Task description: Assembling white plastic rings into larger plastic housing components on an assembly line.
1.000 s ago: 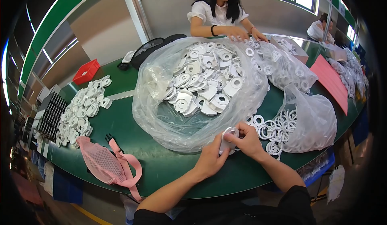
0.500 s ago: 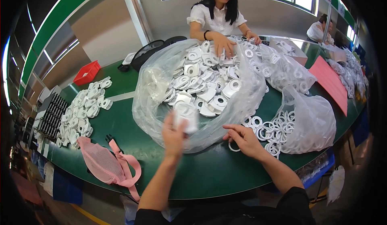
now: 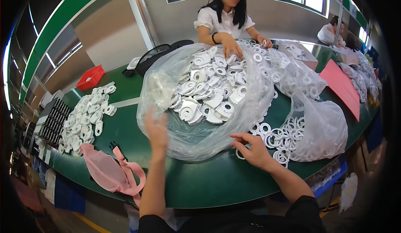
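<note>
My left hand (image 3: 157, 132) is raised over the near left rim of a large clear plastic bag (image 3: 200, 150). Motion blurs it, but its fingers look apart with nothing in them. Inside the bag lies a heap of white plastic parts with round holes (image 3: 194, 87). My right hand (image 3: 255, 150) hovers by the bag's near right edge, index finger and thumb apart, the other fingers loosely curled. A white ring (image 3: 238, 153) shows just under its thumb; I cannot tell whether they touch. More white rings (image 3: 288, 132) spill from a smaller clear bag (image 3: 326, 128) at right.
Across the green table (image 3: 188, 187), a person's hand (image 3: 230, 45) reaches into the heap. On the left lie loose white parts (image 3: 90, 112), stacked black trays (image 3: 54, 120), a red bin (image 3: 90, 77) and a pink mesh bag (image 3: 106, 166). A pink sheet (image 3: 340, 87) lies far right.
My left hand has let go of a white plastic part and moved left. One more white part lies at the right edge of the left pile. My right hand has barely moved.
</note>
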A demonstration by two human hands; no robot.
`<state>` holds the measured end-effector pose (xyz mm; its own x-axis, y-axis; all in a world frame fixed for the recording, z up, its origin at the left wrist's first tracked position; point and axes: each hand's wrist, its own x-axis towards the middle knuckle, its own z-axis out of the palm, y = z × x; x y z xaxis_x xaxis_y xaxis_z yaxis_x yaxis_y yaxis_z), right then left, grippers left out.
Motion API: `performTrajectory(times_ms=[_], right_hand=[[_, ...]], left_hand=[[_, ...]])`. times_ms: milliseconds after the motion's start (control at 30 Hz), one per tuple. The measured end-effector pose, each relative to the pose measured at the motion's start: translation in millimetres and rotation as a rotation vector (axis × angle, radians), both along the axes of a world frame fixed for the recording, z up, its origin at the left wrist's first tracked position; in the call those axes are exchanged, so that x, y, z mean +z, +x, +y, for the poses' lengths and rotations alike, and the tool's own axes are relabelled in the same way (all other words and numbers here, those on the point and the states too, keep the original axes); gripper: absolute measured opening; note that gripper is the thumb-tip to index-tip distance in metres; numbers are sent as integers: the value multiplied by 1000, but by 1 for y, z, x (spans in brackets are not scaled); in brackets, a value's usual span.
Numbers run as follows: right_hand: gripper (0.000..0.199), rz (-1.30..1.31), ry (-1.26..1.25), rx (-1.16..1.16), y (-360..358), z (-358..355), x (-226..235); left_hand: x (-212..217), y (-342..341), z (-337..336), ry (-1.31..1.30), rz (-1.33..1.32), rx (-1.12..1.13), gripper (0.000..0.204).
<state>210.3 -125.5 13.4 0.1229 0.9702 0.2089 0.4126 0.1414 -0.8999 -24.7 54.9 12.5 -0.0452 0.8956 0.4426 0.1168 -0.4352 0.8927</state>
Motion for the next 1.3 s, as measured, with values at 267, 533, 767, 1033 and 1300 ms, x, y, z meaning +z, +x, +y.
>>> performTrajectory(times_ms=[267,533,767,1033,1300], right_hand=[[23,-60,212,-125,0,5,2],[32,-51,430,-626,72,32,-8],[57,-687,-95,-542,162,89,-27],[83,-866,-477,-412,115,94,9],[36,-978,-572,-120,138,50,31]], left_hand=[[-16,71,-99,402,771,-735,43],[-8,75,-78,37,91,-341,25],[-37,61,-35,-211,-451,-318,4],[-44,57,-36,-240,-401,-319,6],[-40,63,-44,-211,-455,-356,6]])
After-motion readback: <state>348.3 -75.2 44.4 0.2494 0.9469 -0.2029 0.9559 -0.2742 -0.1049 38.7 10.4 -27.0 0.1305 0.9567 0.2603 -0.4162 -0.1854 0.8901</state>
